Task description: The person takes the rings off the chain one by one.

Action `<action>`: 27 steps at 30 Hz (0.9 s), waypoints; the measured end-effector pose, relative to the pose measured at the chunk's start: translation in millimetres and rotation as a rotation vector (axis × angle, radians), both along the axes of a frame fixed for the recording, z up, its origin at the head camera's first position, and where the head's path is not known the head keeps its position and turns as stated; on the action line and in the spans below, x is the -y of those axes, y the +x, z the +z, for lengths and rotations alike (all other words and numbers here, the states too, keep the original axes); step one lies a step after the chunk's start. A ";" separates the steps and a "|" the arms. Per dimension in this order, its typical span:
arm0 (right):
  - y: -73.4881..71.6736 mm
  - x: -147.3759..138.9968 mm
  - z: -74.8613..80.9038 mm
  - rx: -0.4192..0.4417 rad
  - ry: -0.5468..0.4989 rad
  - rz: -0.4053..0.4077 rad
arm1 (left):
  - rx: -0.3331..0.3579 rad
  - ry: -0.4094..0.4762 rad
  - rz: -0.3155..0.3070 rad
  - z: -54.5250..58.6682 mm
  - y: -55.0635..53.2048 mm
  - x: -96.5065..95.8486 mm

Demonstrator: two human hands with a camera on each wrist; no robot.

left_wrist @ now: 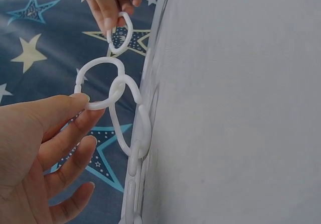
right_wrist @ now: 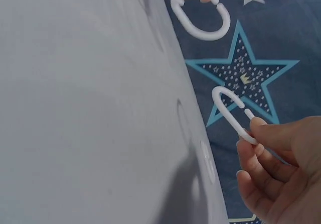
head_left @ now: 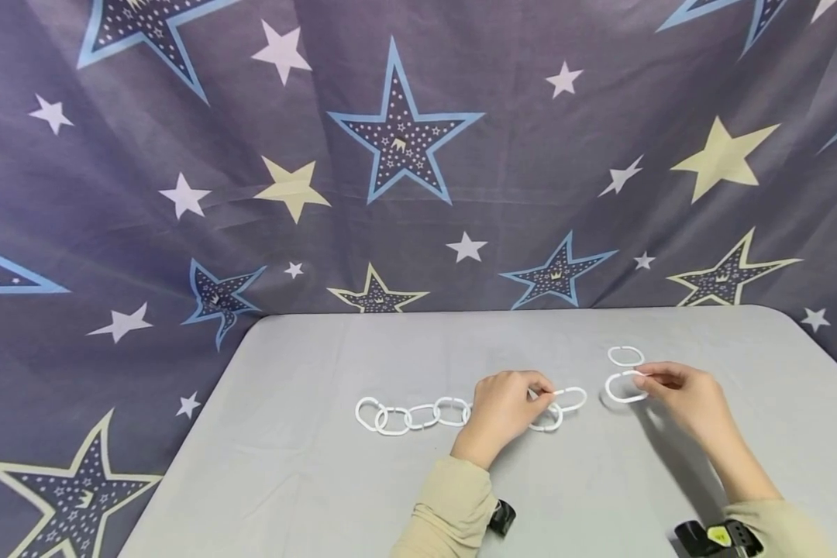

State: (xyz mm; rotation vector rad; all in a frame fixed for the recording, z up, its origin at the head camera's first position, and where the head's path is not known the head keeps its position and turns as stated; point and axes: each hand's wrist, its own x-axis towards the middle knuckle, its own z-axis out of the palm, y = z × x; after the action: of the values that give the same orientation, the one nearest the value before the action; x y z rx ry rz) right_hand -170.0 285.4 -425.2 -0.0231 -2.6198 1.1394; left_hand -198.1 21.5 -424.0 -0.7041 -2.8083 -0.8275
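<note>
A chain of white oval plastic links (head_left: 392, 433) runs left to right across the table. My left hand (head_left: 505, 407) pinches the link at its right end (left_wrist: 103, 60) between thumb and index finger, hiding part of the chain in the head view. That link is raised, with a small gap in its loop. To the right, my right hand (head_left: 694, 399) pinches a separate white link (right_wrist: 228, 114) by thumb and fingertips. This link has a gap near the thumb and is apart from the chain. Behind it, another loose white link (head_left: 626, 366) lies on the tabletop.
The grey-white table (head_left: 286, 496) ends at a back edge against a dark star-patterned cloth (head_left: 425, 225). A black strapped device (head_left: 502, 518) sits at the left wrist, and another (head_left: 697, 537) at the right.
</note>
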 end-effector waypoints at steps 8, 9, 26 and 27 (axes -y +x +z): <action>-17.4 -12.5 -1.6 0.048 0.028 0.007 | 0.014 0.000 0.000 0.5 -1.1 0.6; -19.2 -13.6 -1.4 0.060 0.026 0.013 | 0.016 0.001 0.001 0.5 -1.1 0.8; -38.0 -32.0 -6.5 0.172 0.044 0.069 | -0.002 0.005 0.006 1.9 0.2 2.5; -38.4 -32.1 -7.0 0.176 0.049 0.070 | -0.002 0.004 0.007 2.1 0.5 2.5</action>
State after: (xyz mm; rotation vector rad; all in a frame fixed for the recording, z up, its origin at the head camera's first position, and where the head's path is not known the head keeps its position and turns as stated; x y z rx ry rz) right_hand -208.3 317.6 -432.2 -0.0228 -2.8228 1.1438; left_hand -197.6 19.0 -421.9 -0.6944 -2.8054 -0.8304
